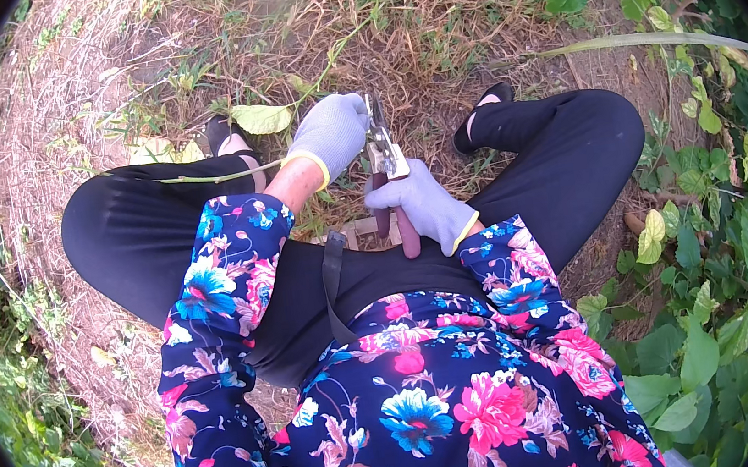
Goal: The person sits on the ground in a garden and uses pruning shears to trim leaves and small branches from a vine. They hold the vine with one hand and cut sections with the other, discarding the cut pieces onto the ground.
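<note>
My left hand (pixel 331 134), in a grey knit glove with a yellow cuff, is closed around a green vine stem (pixel 222 177). One end of the stem sticks out past the wrist over my left leg; beyond the fingers it runs up and away, bearing a pale yellow-green leaf (pixel 262 118). My right hand (pixel 422 204), gloved alike, grips pruning shears (pixel 407 230) by their dark red handles. Their metal head (pixel 383 142) points away from me, right beside the left fingertips. Whether the blades touch the stem is hidden by the left hand.
Dry grass and bare soil (pixel 445 11) lie before me, between my black-shod feet. Leafy vines (pixel 705 348) crowd the right side, with a pale strip (pixel 649 39) stretching out of them. A black strap (pixel 333 279) hangs at my lap, near light slats (pixel 363 229) low between my legs.
</note>
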A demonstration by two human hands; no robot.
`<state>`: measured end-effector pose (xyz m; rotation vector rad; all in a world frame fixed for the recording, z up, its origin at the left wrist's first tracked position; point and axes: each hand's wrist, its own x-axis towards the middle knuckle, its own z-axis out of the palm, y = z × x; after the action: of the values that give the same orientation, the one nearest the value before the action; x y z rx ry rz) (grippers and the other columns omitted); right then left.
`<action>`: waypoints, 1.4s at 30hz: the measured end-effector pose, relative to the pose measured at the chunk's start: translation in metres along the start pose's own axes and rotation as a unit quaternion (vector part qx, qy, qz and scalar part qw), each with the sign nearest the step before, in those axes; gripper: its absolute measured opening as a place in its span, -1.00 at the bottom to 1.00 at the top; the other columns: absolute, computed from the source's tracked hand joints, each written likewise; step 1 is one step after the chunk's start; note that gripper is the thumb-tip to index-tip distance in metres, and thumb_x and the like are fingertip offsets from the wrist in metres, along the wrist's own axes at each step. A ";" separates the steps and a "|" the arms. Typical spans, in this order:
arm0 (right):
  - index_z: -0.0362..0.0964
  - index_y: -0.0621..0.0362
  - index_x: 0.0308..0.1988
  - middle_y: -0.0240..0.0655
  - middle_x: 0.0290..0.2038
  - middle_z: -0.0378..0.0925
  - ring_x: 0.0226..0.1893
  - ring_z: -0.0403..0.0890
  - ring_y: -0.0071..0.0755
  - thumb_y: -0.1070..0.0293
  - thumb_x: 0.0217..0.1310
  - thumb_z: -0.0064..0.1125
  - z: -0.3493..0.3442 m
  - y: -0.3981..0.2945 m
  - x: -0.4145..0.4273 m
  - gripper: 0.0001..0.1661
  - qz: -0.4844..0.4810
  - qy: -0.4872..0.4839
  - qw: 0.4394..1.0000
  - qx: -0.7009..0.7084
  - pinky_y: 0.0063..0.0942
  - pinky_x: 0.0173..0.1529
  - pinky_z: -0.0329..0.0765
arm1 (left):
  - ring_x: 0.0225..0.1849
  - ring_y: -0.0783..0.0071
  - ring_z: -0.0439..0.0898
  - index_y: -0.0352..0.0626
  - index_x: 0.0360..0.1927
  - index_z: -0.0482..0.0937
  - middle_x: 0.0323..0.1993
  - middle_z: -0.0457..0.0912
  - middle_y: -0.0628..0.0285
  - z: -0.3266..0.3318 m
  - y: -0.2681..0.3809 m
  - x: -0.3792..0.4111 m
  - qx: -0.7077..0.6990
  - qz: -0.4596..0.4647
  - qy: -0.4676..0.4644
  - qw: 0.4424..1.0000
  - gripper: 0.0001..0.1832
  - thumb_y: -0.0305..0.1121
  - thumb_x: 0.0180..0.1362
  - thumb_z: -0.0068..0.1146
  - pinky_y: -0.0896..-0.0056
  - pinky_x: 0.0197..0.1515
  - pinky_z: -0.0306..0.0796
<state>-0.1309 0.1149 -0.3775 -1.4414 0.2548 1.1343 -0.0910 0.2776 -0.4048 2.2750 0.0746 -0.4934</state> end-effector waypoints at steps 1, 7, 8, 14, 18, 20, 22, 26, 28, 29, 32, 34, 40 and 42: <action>0.35 0.39 -0.37 -0.12 -0.66 0.46 -0.80 0.47 -0.28 0.44 -0.08 0.11 0.000 -0.002 -0.001 -0.75 0.005 -0.001 1.000 -0.002 -0.46 -0.67 0.38 | -0.26 -0.07 0.57 -0.23 -0.34 0.60 -0.39 0.59 -0.11 0.000 0.000 0.000 0.006 0.002 0.000 1.000 -0.80 -0.37 0.11 -0.03 0.08 -0.18 0.43; 0.34 0.37 -0.40 -0.13 -0.71 0.45 -0.83 0.45 -0.28 0.42 -0.07 0.11 0.001 -0.003 -0.002 -0.77 -0.011 0.006 1.000 -0.002 -0.45 -0.72 0.37 | -0.25 -0.07 0.57 -0.24 -0.33 0.60 -0.38 0.59 -0.11 -0.001 0.002 0.000 0.012 0.011 -0.004 1.000 -0.78 -0.37 0.11 -0.05 0.08 -0.17 0.43; 0.34 0.33 -0.40 -0.19 -0.68 0.44 -0.77 0.45 -0.33 0.43 -0.09 0.16 0.000 -0.001 -0.001 -0.78 -0.004 0.007 1.000 0.009 -0.44 -0.66 0.37 | -0.24 -0.07 0.57 -0.24 -0.33 0.61 -0.38 0.59 -0.11 -0.001 0.001 0.000 0.002 0.004 -0.003 1.000 -0.78 -0.37 0.11 -0.04 0.09 -0.17 0.43; 0.35 0.29 -0.39 -0.27 -0.62 0.42 -0.66 0.47 -0.38 0.45 -0.10 0.21 -0.004 0.001 0.001 -0.77 0.017 0.001 0.999 0.028 -0.43 -0.53 0.39 | -0.32 0.05 0.62 -0.22 -0.32 0.59 -0.43 0.61 -0.03 0.002 -0.003 0.002 -0.007 -0.012 0.008 1.000 -0.80 -0.31 0.08 0.09 0.21 -0.23 0.45; 0.38 0.36 -0.37 -0.20 -0.64 0.46 -0.68 0.52 -0.30 0.44 -0.09 0.15 -0.002 0.011 0.004 -0.77 -0.019 0.005 1.000 -0.007 -0.43 -0.51 0.42 | -0.32 0.06 0.62 -0.21 -0.33 0.61 -0.43 0.62 -0.02 0.001 -0.002 0.004 0.011 -0.015 0.011 1.000 -0.79 -0.28 0.08 0.09 0.22 -0.21 0.45; 0.36 0.32 -0.37 -0.23 -0.61 0.44 -0.66 0.51 -0.33 0.45 -0.11 0.18 -0.003 0.011 0.004 -0.76 -0.010 0.005 1.000 -0.001 -0.42 -0.51 0.41 | -0.30 0.02 0.61 -0.22 -0.34 0.61 -0.42 0.61 -0.05 0.001 -0.001 0.003 0.008 -0.014 0.010 1.000 -0.79 -0.30 0.09 0.05 0.18 -0.20 0.44; 0.31 0.25 -0.38 -0.30 -0.59 0.39 -0.67 0.46 -0.39 0.46 -0.12 0.23 -0.004 0.013 0.007 -0.74 0.009 0.007 0.999 0.031 -0.41 -0.56 0.39 | -0.25 -0.07 0.57 -0.25 -0.35 0.60 -0.40 0.59 -0.11 -0.002 0.003 -0.001 -0.012 -0.010 0.008 1.000 -0.79 -0.36 0.10 -0.02 0.10 -0.18 0.42; 0.31 0.26 -0.37 -0.30 -0.60 0.39 -0.67 0.46 -0.39 0.47 -0.12 0.23 -0.004 0.010 0.005 -0.73 0.008 0.001 1.000 0.030 -0.42 -0.56 0.39 | -0.24 -0.07 0.57 -0.24 -0.33 0.60 -0.40 0.59 -0.10 -0.002 0.004 0.000 -0.005 -0.007 -0.002 1.000 -0.79 -0.36 0.10 -0.03 0.09 -0.17 0.42; 0.31 0.26 -0.37 -0.31 -0.60 0.39 -0.67 0.46 -0.39 0.46 -0.12 0.23 -0.003 0.009 0.005 -0.73 0.007 0.004 0.999 0.031 -0.42 -0.56 0.39 | -0.24 -0.07 0.57 -0.24 -0.33 0.60 -0.39 0.59 -0.09 0.001 0.002 0.000 -0.012 -0.013 -0.005 1.000 -0.79 -0.37 0.10 -0.03 0.09 -0.17 0.42; 0.31 0.26 -0.38 -0.31 -0.60 0.39 -0.67 0.46 -0.39 0.46 -0.12 0.23 -0.003 0.009 0.006 -0.74 0.008 0.003 1.000 0.028 -0.42 -0.56 0.39 | -0.27 -0.05 0.58 -0.25 -0.34 0.59 -0.41 0.59 -0.08 0.002 0.000 0.000 -0.008 -0.008 -0.002 1.000 -0.80 -0.36 0.10 -0.01 0.12 -0.20 0.42; 0.33 0.26 -0.39 -0.31 -0.62 0.41 -0.67 0.47 -0.40 0.46 -0.12 0.24 -0.003 0.008 0.005 -0.75 0.013 0.001 1.000 0.024 -0.42 -0.56 0.38 | -0.32 -0.01 0.59 -0.28 -0.36 0.57 -0.45 0.60 -0.05 0.005 -0.004 0.001 0.008 0.009 0.004 1.000 -0.81 -0.35 0.10 0.05 0.17 -0.25 0.42; 0.35 0.26 -0.41 -0.30 -0.62 0.43 -0.66 0.47 -0.39 0.46 -0.11 0.24 -0.003 0.006 0.004 -0.77 0.018 -0.003 0.999 0.026 -0.42 -0.55 0.38 | -0.31 -0.02 0.59 -0.28 -0.37 0.57 -0.44 0.59 -0.07 0.006 -0.006 0.002 0.029 0.021 0.006 0.999 -0.81 -0.35 0.10 0.05 0.17 -0.24 0.42; 0.37 0.28 -0.44 -0.24 -0.62 0.46 -0.69 0.47 -0.35 0.46 -0.09 0.23 -0.002 -0.004 0.000 -0.81 0.023 0.009 0.999 0.037 -0.41 -0.56 0.38 | -0.33 -0.04 0.58 -0.27 -0.39 0.58 -0.46 0.59 -0.08 0.005 -0.007 0.000 0.027 0.035 0.024 0.999 -0.81 -0.34 0.09 0.04 0.13 -0.24 0.43; 0.36 0.34 -0.40 -0.18 -0.65 0.46 -0.77 0.47 -0.29 0.43 -0.06 0.17 0.000 0.003 0.002 -0.78 -0.005 0.014 0.999 0.037 -0.43 -0.63 0.39 | -0.29 -0.06 0.58 -0.26 -0.39 0.60 -0.43 0.59 -0.10 0.002 -0.004 0.001 0.036 0.026 0.007 0.999 -0.78 -0.35 0.10 -0.03 0.10 -0.20 0.43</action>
<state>-0.1319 0.1154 -0.3810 -1.3916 0.3063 1.0871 -0.0919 0.2783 -0.4090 2.3444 0.0061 -0.4590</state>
